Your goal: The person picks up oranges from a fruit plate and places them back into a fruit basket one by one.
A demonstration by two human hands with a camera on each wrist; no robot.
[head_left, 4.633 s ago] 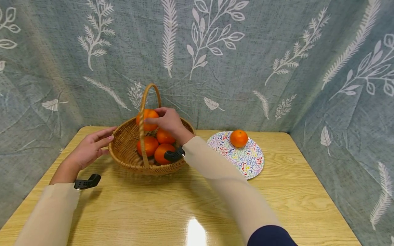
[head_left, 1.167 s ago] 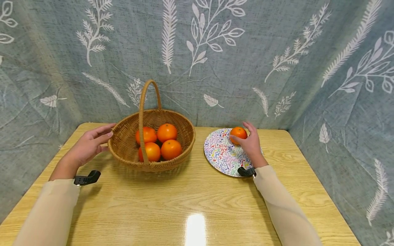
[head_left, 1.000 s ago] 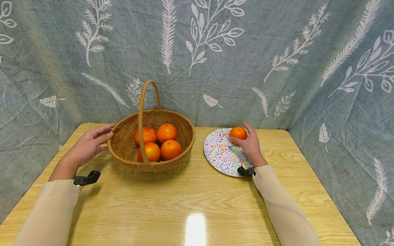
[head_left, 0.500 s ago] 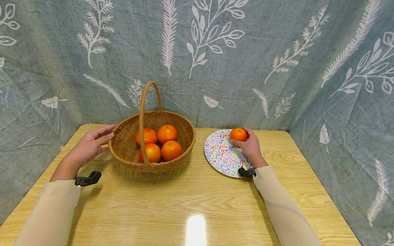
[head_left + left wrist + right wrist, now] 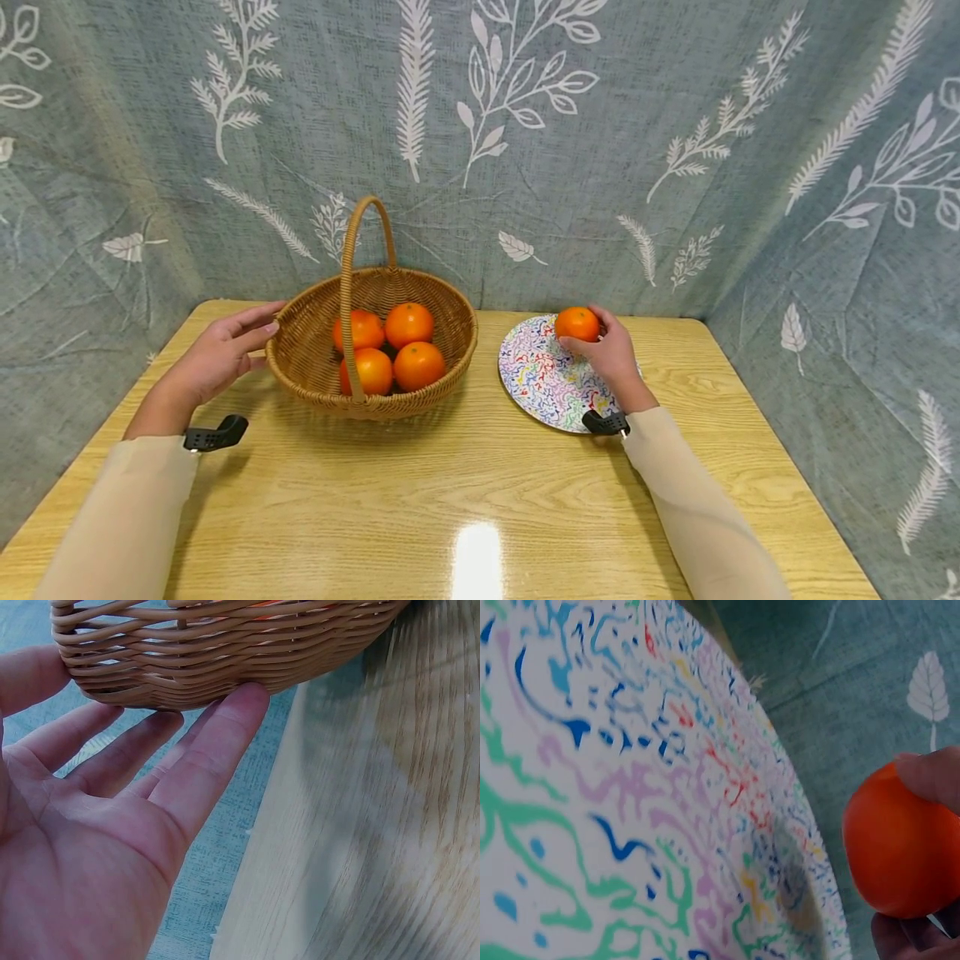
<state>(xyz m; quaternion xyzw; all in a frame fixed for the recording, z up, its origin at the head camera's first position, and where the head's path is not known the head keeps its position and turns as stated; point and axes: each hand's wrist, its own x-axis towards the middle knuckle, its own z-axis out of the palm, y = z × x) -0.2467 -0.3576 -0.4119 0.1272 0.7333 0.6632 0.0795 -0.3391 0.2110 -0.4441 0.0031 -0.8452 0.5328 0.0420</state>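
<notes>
In the head view a wicker basket with an arched handle holds several oranges. My left hand is at its left side; in the left wrist view the extended fingers touch the underside of the weave. My right hand pinches another orange between thumb and fingers, above the far part of the round patterned plate. The right wrist view shows this orange raised off the plate, with fingertips on opposite sides of it.
A light wooden table carries the basket at left and the plate at right. A grey-blue curtain with white leaf prints stands close behind and at both sides. Each wrist wears a black camera mount.
My right hand has gone from the oranges in the basket to the plate, closed on the orange there and raised it slightly. My left hand keeps its place at the basket.
</notes>
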